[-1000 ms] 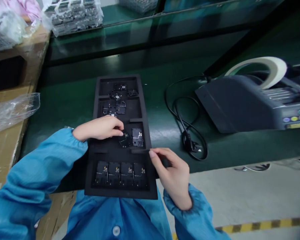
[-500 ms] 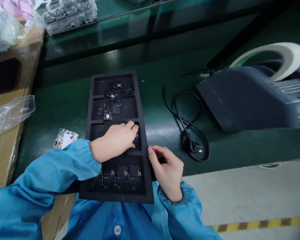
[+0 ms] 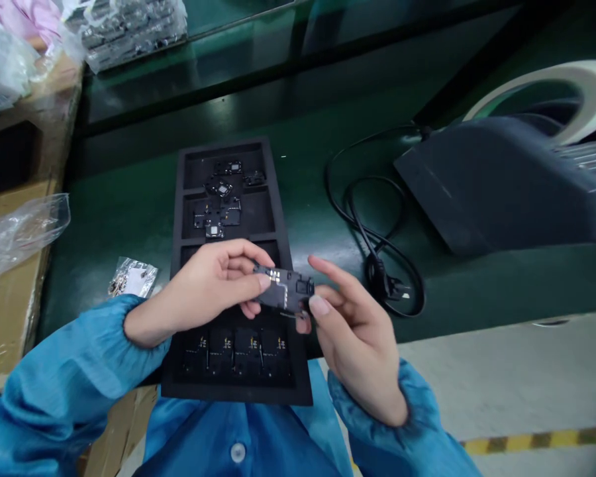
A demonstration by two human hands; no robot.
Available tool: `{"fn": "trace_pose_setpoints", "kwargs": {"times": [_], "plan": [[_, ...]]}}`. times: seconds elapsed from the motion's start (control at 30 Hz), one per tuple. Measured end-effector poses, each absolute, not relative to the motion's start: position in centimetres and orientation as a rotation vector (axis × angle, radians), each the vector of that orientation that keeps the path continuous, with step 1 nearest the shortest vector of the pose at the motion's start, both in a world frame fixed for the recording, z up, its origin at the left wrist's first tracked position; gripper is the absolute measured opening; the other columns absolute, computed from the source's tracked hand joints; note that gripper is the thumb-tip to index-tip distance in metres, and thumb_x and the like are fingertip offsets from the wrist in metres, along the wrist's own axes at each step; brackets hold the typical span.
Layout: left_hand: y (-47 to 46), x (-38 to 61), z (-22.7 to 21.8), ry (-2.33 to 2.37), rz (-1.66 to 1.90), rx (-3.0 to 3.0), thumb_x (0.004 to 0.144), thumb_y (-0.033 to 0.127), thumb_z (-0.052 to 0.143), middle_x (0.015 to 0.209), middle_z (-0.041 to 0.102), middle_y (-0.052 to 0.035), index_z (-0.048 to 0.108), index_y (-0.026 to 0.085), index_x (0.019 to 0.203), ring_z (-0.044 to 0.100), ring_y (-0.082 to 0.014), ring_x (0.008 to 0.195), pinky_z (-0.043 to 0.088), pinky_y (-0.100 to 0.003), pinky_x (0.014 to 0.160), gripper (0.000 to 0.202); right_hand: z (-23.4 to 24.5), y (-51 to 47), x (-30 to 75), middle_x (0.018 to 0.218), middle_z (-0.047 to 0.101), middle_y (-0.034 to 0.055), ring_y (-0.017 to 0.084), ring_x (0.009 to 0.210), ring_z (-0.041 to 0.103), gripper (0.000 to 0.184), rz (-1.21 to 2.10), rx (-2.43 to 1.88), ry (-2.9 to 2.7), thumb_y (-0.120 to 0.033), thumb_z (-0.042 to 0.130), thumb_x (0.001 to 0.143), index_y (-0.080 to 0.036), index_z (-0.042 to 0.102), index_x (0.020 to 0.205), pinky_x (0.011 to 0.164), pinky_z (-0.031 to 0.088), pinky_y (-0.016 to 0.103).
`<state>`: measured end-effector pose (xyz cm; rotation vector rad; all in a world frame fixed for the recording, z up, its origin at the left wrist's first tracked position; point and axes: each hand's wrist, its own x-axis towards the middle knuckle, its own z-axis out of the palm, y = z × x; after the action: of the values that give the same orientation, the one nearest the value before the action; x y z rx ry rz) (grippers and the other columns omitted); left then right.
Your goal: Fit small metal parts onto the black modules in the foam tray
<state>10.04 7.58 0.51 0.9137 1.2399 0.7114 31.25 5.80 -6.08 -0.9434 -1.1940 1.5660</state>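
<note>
A flat black plastic electronic module (image 3: 284, 291) with small gold contacts is held above the foam tray. My left hand (image 3: 206, 281) pinches its left end between thumb and fingers. At its right end, my right hand (image 3: 360, 338) has the thumb against the edge and a fingertip underneath, while the index finger stretches free. Beneath both hands lies a black foam tray (image 3: 277, 199) split into compartments. Several similar modules (image 3: 246, 351) stand in a row in the nearest compartment. Smaller black parts (image 3: 222, 189) lie jumbled in the two far compartments.
Left of the tray lies a small clear bag of metal bits (image 3: 132, 277). A coiled black power cable (image 3: 377, 248) and a dark machine (image 3: 496, 179) with a white ring sit at the right. Cardboard (image 3: 54, 146) and plastic bags (image 3: 20, 225) border the left side.
My left hand has come up out of a tray compartment with a black module. My right hand has moved from the tray's right edge to the module's right end.
</note>
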Motion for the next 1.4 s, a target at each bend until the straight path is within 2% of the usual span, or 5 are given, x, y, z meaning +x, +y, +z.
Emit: {"fn": "trace_pose_setpoints", "kwargs": {"times": [0.1,0.33,0.67,1.0,1.4], "plan": [[6.3,10.1,0.9,1.138,0.696,0.796,0.088,0.023,0.070,0.068,0.067,0.0018,0.064,0.016,0.112,0.068,-0.0112,0.055,0.057,-0.021,0.056,0.026,-5.0,5.6,31.6,0.077,0.063,-0.0003,0.016,0.059,0.060,0.028,1.793,-0.853,-1.048,-0.031,0.071,0.098,-0.032,0.070,0.126,0.054,0.048,0.024],[4.8,9.9,1.1,1.019,0.725,0.634,0.094,0.030,0.066,0.069,0.072,-0.0019,0.070,0.016,0.109,0.069,-0.0108,0.058,0.058,-0.020,0.060,0.022,-3.0,5.4,31.3,0.068,0.061,0.0003,0.011,0.048,0.050,0.022,2.012,-0.777,-0.759,-0.035,0.080,0.092,-0.027,0.078,0.112,0.048,0.043,0.021],[4.4,10.1,1.5,0.995,0.739,0.488,0.089,0.033,0.072,0.064,0.071,-0.0020,0.071,0.014,0.106,0.067,-0.0103,0.051,0.056,-0.018,0.054,0.026,-2.4,4.8,31.3,0.051,0.053,-0.0029,0.012,0.042,0.047,0.030,2.149,-0.833,-0.598,-0.038,0.083,0.088,-0.021,0.076,0.112,0.045,0.041,0.019],[4.0,9.8,1.6,0.961,0.747,0.440,0.093,0.029,0.068,0.063,0.072,-0.0026,0.072,0.013,0.106,0.066,-0.0092,0.049,0.056,-0.016,0.053,0.021,-1.4,4.7,31.0,0.057,0.059,-0.0015,0.007,0.048,0.056,0.028,2.236,-0.778,-0.402,-0.031,0.084,0.091,-0.020,0.076,0.115,0.052,0.047,0.011],[4.1,9.7,1.5,0.956,0.753,0.491,0.094,0.028,0.066,0.063,0.070,-0.0015,0.071,0.013,0.107,0.067,-0.0087,0.050,0.057,-0.015,0.053,0.020,-1.7,4.3,31.2,0.061,0.062,-0.0014,0.007,0.049,0.057,0.029,2.212,-0.736,-0.554,-0.036,0.078,0.096,-0.023,0.073,0.121,0.053,0.050,0.010]]}}
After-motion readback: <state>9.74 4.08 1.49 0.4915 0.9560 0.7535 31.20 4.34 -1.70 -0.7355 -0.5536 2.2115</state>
